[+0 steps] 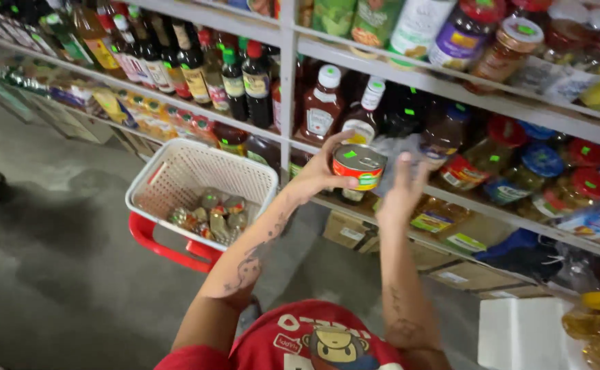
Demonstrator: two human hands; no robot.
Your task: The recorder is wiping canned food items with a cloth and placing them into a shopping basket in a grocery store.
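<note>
Left hand [320, 171]: holds a can [359, 167], red band with yellow and green label, silvery metal top, small green sticker. Forearm carries dark tattoo scrollwork.

Right hand [401, 186], at 3 o'clock of the can: blurred against clear, greyish plastic.

Basket [177, 179], at 9 o'clock of the can: white lattice mesh over red frame; contents gold, red and green.

Shelf rail [409, 68], 12 o'clock: pale grey. Ketchup bottle [321, 105]: red, white cap.

Shirt [314, 339], 6 o'clock: red, yellow cartoon print.

Floor [53, 240]: mottled grey.

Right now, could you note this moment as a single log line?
left hand: holds tin can | right hand: open, blurred, beside can | white basket: holds small packets | shelf: bottles, jars
</note>
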